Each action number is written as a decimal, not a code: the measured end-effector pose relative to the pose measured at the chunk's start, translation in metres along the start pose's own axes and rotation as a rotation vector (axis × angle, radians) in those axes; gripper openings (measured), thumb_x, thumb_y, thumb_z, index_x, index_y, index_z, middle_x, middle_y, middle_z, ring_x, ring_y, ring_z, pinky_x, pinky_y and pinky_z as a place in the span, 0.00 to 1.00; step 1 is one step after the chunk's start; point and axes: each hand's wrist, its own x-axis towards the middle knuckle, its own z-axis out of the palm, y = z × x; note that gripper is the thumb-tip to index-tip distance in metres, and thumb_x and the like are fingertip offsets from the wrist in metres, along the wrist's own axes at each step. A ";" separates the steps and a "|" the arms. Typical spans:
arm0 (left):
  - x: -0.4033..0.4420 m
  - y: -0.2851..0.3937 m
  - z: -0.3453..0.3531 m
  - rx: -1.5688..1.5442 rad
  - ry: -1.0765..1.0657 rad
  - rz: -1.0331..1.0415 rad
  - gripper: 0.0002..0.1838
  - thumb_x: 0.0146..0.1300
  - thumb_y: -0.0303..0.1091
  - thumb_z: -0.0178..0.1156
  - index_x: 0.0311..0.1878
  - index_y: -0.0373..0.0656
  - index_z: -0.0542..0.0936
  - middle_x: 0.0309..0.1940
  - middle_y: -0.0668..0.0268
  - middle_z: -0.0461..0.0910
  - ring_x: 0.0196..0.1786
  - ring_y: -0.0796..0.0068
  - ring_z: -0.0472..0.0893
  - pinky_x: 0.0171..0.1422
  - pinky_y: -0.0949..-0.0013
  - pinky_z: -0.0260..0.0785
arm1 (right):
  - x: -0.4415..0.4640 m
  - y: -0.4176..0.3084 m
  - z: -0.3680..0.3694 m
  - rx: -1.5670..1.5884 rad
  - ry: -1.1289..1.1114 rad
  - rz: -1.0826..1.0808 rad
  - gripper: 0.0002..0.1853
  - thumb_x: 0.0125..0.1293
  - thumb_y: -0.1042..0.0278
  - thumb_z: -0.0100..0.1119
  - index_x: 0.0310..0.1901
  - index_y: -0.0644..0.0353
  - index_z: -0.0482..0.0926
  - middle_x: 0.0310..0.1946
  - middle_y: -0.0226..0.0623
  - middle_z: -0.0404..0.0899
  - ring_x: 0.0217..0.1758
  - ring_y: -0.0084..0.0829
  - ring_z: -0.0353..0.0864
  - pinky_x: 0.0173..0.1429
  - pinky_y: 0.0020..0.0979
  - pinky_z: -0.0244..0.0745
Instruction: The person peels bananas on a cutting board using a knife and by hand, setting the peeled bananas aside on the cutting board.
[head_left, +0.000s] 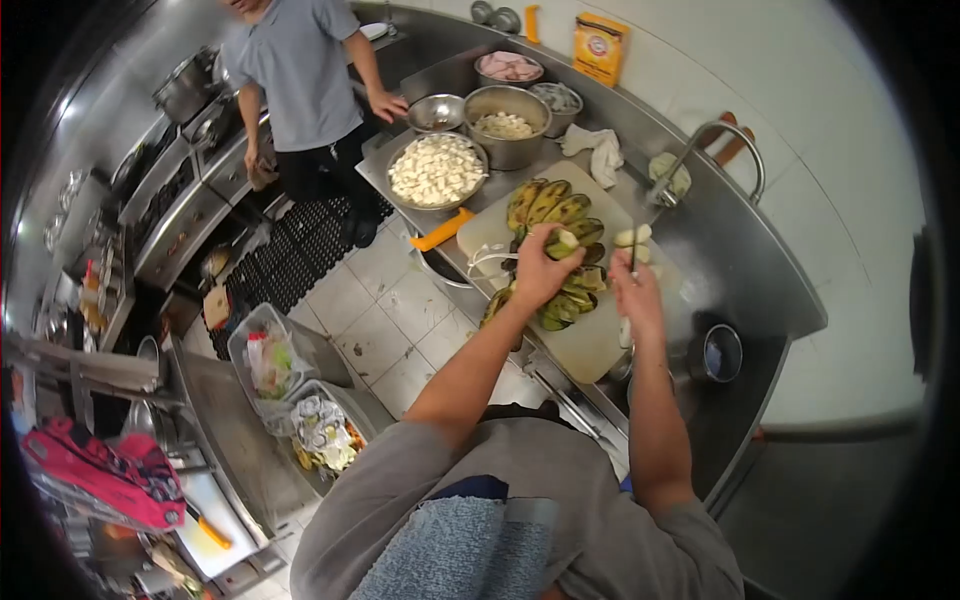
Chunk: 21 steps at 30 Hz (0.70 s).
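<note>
Green plantain (564, 243) held in left hand (544, 268) over cutting board (590, 352); knife (626, 332) gripped in right hand (638, 293). Being peeled or trimmed, looks like; steady hold probably needed for next cut.

- A cutting board (590, 350) is lying on the counter (790, 300), before the wearer (590, 470).
- Bananas (568, 207) are resting on the cutting board, left of the right hand (637, 297).
- Slices (630, 237) are lying to the right of the bananas.
- A bowl (437, 206) is holding cubes (437, 168), left of and beyond the cutting board.
- A pot (515, 155) is standing behind and right of the bowl.
- A cloth (602, 157) is lying between the pot and the faucet (663, 194).
- Two bins (325, 357) are standing on the floor (385, 345), left of the wearer.
- A co-worker (305, 70) is standing left of the bowl.
</note>
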 end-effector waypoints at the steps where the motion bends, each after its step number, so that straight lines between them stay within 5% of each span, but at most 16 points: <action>1: 0.001 -0.003 -0.001 -0.057 0.011 -0.033 0.23 0.51 0.34 0.75 0.49 0.38 0.78 0.43 0.59 0.82 0.46 0.66 0.82 0.54 0.66 0.73 | 0.004 0.022 0.007 -0.064 -0.015 -0.076 0.23 0.69 0.58 0.63 0.60 0.64 0.77 0.38 0.34 0.80 0.33 0.23 0.77 0.33 0.25 0.72; 5: 0.002 0.000 -0.008 -0.276 0.021 -0.201 0.20 0.53 0.34 0.75 0.46 0.37 0.79 0.41 0.62 0.81 0.44 0.72 0.80 0.51 0.68 0.73 | -0.004 0.035 0.032 -0.330 0.016 -0.385 0.27 0.64 0.60 0.67 0.61 0.67 0.76 0.47 0.43 0.81 0.50 0.36 0.81 0.53 0.31 0.76; 8: 0.005 -0.007 -0.012 -0.413 0.098 -0.310 0.17 0.56 0.30 0.72 0.48 0.40 0.78 0.40 0.66 0.80 0.42 0.76 0.78 0.49 0.71 0.73 | -0.014 0.011 0.038 -0.240 -0.038 -0.169 0.29 0.62 0.62 0.69 0.63 0.65 0.74 0.51 0.43 0.81 0.54 0.34 0.80 0.58 0.33 0.74; 9: 0.005 -0.006 -0.013 -0.522 0.132 -0.344 0.17 0.57 0.30 0.72 0.48 0.40 0.77 0.40 0.66 0.80 0.41 0.76 0.78 0.48 0.71 0.72 | -0.013 0.018 0.036 -0.333 -0.026 -0.316 0.30 0.60 0.63 0.71 0.62 0.65 0.75 0.51 0.43 0.81 0.55 0.37 0.81 0.60 0.35 0.74; 14: 0.014 -0.026 -0.023 -1.034 0.241 -0.459 0.16 0.62 0.27 0.67 0.51 0.41 0.73 0.45 0.63 0.79 0.46 0.69 0.80 0.52 0.63 0.75 | -0.012 0.032 0.035 -0.301 -0.059 -0.324 0.29 0.58 0.65 0.71 0.61 0.65 0.76 0.52 0.44 0.82 0.56 0.38 0.82 0.61 0.35 0.74; 18: 0.016 -0.026 -0.027 -1.081 0.197 -0.529 0.15 0.65 0.29 0.65 0.52 0.42 0.72 0.48 0.62 0.79 0.48 0.65 0.81 0.55 0.59 0.76 | -0.015 0.031 0.031 -0.354 -0.048 -0.377 0.27 0.59 0.71 0.65 0.61 0.66 0.75 0.51 0.43 0.82 0.56 0.36 0.81 0.59 0.34 0.75; 21: 0.013 -0.029 -0.026 -0.913 0.104 -0.456 0.17 0.65 0.33 0.66 0.52 0.42 0.72 0.45 0.63 0.79 0.47 0.70 0.80 0.53 0.62 0.75 | 0.000 0.040 0.021 -0.268 -0.100 -0.298 0.24 0.64 0.64 0.59 0.61 0.66 0.75 0.45 0.47 0.82 0.50 0.42 0.83 0.57 0.37 0.75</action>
